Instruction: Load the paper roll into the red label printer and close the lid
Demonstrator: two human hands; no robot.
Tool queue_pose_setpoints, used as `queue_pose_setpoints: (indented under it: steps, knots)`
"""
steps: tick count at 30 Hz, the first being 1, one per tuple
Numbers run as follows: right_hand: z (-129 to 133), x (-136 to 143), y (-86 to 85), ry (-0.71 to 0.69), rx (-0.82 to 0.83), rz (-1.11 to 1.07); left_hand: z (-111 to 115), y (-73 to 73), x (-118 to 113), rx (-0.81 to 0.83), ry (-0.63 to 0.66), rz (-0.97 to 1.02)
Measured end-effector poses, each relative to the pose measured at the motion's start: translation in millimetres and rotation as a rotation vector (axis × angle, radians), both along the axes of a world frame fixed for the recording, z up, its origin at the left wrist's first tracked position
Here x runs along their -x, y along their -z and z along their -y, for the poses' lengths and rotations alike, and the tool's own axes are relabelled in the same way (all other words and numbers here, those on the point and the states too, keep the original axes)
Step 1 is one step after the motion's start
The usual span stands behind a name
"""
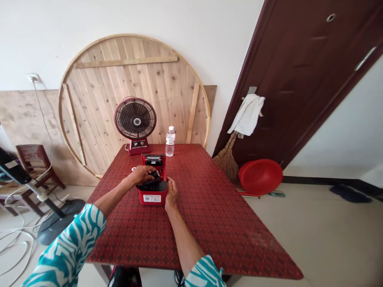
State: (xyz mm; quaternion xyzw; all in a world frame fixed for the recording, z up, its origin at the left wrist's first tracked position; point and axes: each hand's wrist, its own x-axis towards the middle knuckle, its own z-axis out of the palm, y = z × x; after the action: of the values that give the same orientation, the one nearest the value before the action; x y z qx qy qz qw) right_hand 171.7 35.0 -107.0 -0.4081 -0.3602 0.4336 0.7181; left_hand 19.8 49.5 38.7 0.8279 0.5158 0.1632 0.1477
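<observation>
A small red and black printer point(152, 199) stands on the table with its lid point(153, 160) raised, a label on its near side. My left hand point(142, 174) is over the open compartment, its fingers closed on a black roll point(154, 174) with a pale ring at its end. Whether the roll touches the inside of the printer I cannot tell. My right hand point(171, 194) grips the printer's right side, thumb toward me and the other fingers partly hidden. Just left of the printer, a small white ring-shaped thing point(133, 169) is partly covered by my left hand.
The table point(209, 207) has a red patterned cover. At its far end are a red fan point(136, 123) and a water bottle point(170, 142). A round wooden board point(125, 91) leans on the wall. A broom point(228, 159) and red basin point(261, 176) stand by the door; cables lie left.
</observation>
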Motion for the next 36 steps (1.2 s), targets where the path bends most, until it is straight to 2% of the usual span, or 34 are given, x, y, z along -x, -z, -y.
queue_pose_setpoints:
  steps: [5, 9, 12, 14, 16, 19, 21, 23, 28, 30, 32, 36]
  knots:
    - [1, 1, -1.7, 0.007, 0.017, 0.016, -12, -0.7, -17, 0.038, 0.015, -0.3]
    - [1, 0, -3.5, 0.008, 0.016, 0.039, -19, -2.6, -21, 0.091, 0.038, -0.311]
    - [2, -1, -4.0, 0.01, 0.026, 0.037, -17, -4.0, -13, 0.107, 0.067, -0.284]
    - [3, -2, -3.4, 0.003, 0.028, 0.033, -10, -1.0, -5, 0.104, 0.097, -0.169]
    - [3, -2, -2.3, -0.007, 0.022, 0.032, 1, 7.5, 4, 0.075, 0.103, 0.056]
    - [3, -4, -0.6, -0.01, 0.02, 0.032, 23, 28.2, 13, -0.039, 0.04, 0.454]
    - [3, -4, 0.1, -0.005, 0.028, 0.034, 35, 42.0, 14, -0.125, 0.012, 0.642]
    - [4, -5, 0.8, -0.001, 0.038, 0.038, 42, 51.8, 14, -0.195, 0.031, 0.703]
    - [8, -8, 0.9, -0.008, 0.074, 0.045, 45, 59.6, 11, -0.337, 0.143, 0.545]
    - [3, -11, -5.0, -0.006, 0.075, 0.044, 44, 62.1, 12, -0.393, 0.155, 0.482]
    - [-10, -14, -18.0, 0.012, 0.055, 0.042, 42, 65.6, 13, -0.445, 0.141, 0.432]
    - [-48, -22, -59.3, -0.029, -0.004, 0.138, 42, 71.0, 13, -0.617, 0.091, 0.387]
